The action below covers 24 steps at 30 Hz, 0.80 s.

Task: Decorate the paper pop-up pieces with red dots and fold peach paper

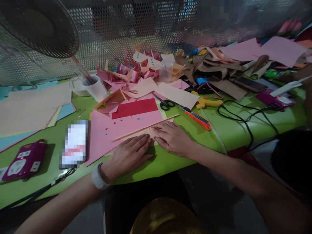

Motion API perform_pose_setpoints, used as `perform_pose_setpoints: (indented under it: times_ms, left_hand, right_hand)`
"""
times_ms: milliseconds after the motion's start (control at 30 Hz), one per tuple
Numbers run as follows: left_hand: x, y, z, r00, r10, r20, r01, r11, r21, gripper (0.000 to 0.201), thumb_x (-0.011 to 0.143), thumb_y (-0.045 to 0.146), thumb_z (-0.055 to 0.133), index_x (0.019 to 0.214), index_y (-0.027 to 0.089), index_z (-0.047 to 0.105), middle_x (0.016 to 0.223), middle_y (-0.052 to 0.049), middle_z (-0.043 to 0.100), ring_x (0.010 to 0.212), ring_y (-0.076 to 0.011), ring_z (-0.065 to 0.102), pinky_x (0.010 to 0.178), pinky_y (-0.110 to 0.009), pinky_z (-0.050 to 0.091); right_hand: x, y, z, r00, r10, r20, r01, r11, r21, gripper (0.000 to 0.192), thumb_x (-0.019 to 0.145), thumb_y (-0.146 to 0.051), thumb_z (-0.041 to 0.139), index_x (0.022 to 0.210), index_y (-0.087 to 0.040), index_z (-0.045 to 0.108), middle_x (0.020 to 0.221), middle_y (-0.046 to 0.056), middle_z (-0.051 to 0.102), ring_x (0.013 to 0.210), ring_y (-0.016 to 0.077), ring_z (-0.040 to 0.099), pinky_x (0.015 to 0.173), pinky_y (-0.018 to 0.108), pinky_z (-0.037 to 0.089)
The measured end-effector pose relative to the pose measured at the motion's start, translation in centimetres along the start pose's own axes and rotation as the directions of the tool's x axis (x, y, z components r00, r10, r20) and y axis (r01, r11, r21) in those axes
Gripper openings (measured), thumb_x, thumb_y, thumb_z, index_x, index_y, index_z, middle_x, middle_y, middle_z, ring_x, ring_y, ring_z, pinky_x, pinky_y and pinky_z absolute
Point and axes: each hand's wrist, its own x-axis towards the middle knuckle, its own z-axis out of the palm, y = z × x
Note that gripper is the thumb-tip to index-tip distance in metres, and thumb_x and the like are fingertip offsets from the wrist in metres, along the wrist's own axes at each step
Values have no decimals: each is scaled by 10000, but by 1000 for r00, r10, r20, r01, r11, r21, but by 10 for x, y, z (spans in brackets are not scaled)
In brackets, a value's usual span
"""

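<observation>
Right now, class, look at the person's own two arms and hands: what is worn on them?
Both forearms are bare, with no sleeves showing and no gloves. The left hand has a pale grey-white band around its wrist, like a watch or fitness strap. The right hand and its wrist carry nothing visible; no rings can be made out.

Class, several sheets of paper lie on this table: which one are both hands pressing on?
The peach folded sheet under the left hand and right hand; the red sheet lies untouched beyond it.
</observation>
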Motion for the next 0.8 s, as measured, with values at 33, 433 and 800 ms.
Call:
perform_pose_setpoints:
  times_ms: [33,433,800]
  left_hand:
    - [0,0,0,1000,-1,2,1,1000,1,410,980,364,489,1305,125,566,1288,-169,643,1196,-292,618,960,-427,556]
    - [7,1,-6,999,35,-34,-34,999,20,416,960,362,531,1263,83,586,1240,-173,673,1151,-286,647,923,-408,579]
    - [7,5,-7,1000,20,-20,-19,999,37,468,966,418,497,1250,56,581,1237,-182,672,1133,-292,652,896,-411,583]
  right_hand:
    - [-1,3,0,1000,-12,-9,12,1000,19,344,977,-264,431,1207,-140,655,1211,126,658,1101,263,556,953,430,467]
    - [-8,14,6,996,-72,-56,74,997,30,317,960,-199,479,1200,-140,678,1238,117,672,1134,254,577,974,433,500]
    - [-8,13,5,993,-90,-80,89,996,-19,314,958,-190,477,1186,-132,685,1222,105,685,1098,250,594,949,414,513]
